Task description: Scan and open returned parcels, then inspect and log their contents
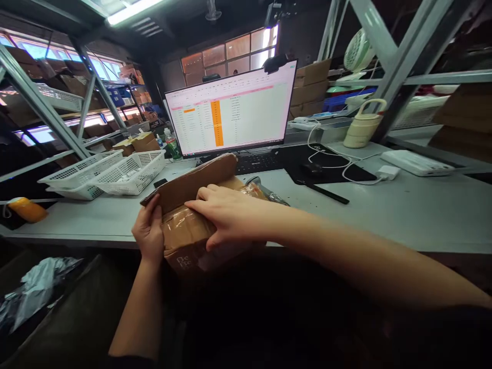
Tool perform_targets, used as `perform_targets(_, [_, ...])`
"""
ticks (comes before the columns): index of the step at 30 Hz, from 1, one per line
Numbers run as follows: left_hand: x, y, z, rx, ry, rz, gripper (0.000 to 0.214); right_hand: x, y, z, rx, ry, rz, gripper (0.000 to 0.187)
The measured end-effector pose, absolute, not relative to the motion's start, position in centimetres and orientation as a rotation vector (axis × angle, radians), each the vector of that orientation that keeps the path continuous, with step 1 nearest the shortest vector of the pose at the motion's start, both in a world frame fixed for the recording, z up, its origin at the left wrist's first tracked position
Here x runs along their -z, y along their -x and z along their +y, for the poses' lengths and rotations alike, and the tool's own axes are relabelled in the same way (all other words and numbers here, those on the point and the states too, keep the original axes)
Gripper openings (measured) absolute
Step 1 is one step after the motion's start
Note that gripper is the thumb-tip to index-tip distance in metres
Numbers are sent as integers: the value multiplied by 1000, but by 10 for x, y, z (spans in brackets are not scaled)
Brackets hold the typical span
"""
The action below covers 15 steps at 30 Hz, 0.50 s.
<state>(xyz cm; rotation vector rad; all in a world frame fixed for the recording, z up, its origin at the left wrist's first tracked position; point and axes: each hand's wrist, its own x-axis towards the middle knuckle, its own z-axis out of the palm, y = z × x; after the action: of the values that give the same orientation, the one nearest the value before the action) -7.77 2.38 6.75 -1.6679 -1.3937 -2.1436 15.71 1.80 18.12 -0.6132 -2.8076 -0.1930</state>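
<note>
A brown cardboard box (188, 225) with shiny clear tape and pale lettering on its front is held tilted at the desk's front edge. One long flap (192, 184) stands raised along its far side. My left hand (149, 230) grips the box's left end, with fingers on the flap's corner and thumb near the taped part. Across the top lies my right hand (226, 210), its thumb at the front edge and its fingers reaching toward the base of the flap. Whatever lies under the right palm is hidden.
Behind the box stand a monitor (234, 113) and a keyboard (257, 163). White plastic baskets (130, 174) are at left. A mouse (312, 169), cables, a black stick (326, 192), a white power bank (418, 163) and a cream lidded cup (362, 128) sit at right.
</note>
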Motion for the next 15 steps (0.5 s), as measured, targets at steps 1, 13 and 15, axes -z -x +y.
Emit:
perform_targets(1, [-69,78,25,2154,1671,-1401,30,-176,-156,11,275,612,-2757,75])
perform_targets(13, [-90,96,42,2297,1635,-1398,33,-153,-170,-11,976,442,-2238,17])
perform_targets(15, [-87,113,44,2315,1509,-1438,33,-161,-184,5,1088,486,-2179,22])
